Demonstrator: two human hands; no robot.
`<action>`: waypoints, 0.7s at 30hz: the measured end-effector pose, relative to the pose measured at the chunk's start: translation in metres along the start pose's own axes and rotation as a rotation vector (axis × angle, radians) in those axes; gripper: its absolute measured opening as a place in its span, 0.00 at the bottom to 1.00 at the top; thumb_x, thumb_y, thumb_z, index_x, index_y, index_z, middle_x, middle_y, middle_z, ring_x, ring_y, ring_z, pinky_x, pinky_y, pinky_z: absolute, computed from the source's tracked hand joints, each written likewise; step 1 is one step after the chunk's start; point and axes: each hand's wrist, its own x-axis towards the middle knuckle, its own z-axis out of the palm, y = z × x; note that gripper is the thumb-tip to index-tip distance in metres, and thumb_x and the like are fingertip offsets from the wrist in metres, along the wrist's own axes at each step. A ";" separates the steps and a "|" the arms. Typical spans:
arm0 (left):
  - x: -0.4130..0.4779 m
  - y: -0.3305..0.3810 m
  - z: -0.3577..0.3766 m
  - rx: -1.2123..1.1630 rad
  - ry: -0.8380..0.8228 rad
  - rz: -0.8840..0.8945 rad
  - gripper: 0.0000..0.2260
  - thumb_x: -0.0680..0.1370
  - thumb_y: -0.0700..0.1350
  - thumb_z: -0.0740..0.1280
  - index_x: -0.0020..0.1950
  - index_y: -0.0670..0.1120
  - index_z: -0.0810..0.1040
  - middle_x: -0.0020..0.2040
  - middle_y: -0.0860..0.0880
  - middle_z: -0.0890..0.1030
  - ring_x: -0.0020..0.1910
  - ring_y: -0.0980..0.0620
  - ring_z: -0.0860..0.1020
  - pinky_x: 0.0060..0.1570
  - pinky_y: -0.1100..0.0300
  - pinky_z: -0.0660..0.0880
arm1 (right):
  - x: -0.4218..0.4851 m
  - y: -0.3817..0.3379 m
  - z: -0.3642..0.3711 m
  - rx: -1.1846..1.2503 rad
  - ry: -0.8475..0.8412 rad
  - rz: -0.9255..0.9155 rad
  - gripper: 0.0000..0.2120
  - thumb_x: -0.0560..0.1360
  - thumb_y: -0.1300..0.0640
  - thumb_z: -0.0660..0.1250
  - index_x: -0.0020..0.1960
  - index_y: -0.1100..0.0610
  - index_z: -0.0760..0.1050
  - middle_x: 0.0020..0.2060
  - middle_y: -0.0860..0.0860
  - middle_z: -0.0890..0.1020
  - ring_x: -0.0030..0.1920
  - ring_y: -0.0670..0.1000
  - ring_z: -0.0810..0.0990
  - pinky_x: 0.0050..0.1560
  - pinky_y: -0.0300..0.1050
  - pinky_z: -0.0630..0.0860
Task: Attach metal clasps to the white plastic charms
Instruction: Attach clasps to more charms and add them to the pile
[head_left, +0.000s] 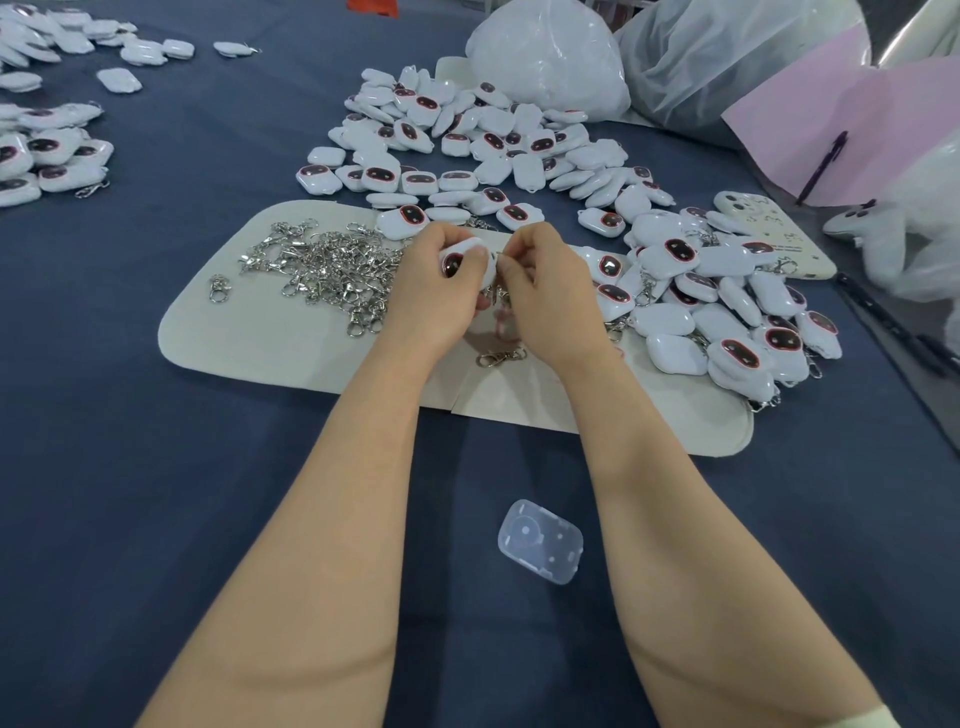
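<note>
Fingers of the left hand (441, 283) curl round one white charm (458, 260), its dark window facing up. Fingers of the right hand (543, 280) pinch a metal clasp (501, 297) at the charm's 3 o'clock edge; whether it is hooked on cannot be told. Both hands work above the cream mat (249, 338) on the blue tabletop (156, 493). The loose clasp heap (327, 265) lies at 9 o'clock of the hands, and a single clasp (501, 357) at 6 o'clock. Bare charms (467, 140) are piled at 12 o'clock, fitted charms (727, 312) at 3 o'clock. A clear plastic case (540, 540) lies between the forearms.
</note>
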 end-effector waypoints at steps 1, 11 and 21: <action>0.000 0.000 0.000 0.002 0.003 0.000 0.05 0.80 0.42 0.61 0.46 0.52 0.71 0.50 0.46 0.77 0.29 0.60 0.78 0.29 0.70 0.73 | 0.000 0.000 0.001 0.016 -0.012 0.019 0.05 0.79 0.63 0.59 0.45 0.56 0.67 0.32 0.49 0.74 0.28 0.46 0.75 0.34 0.45 0.77; 0.003 -0.001 0.000 0.030 0.022 -0.004 0.03 0.80 0.44 0.61 0.53 0.47 0.70 0.42 0.51 0.77 0.25 0.63 0.76 0.36 0.61 0.76 | 0.000 -0.003 0.003 0.026 -0.024 0.077 0.05 0.79 0.61 0.59 0.45 0.54 0.67 0.35 0.49 0.76 0.32 0.53 0.78 0.37 0.53 0.80; -0.001 0.003 0.002 -0.054 0.020 -0.036 0.05 0.79 0.41 0.62 0.47 0.51 0.71 0.44 0.49 0.78 0.25 0.61 0.77 0.29 0.67 0.75 | 0.003 0.000 0.002 0.035 0.086 0.059 0.05 0.79 0.61 0.60 0.45 0.54 0.67 0.35 0.46 0.75 0.37 0.47 0.74 0.38 0.36 0.70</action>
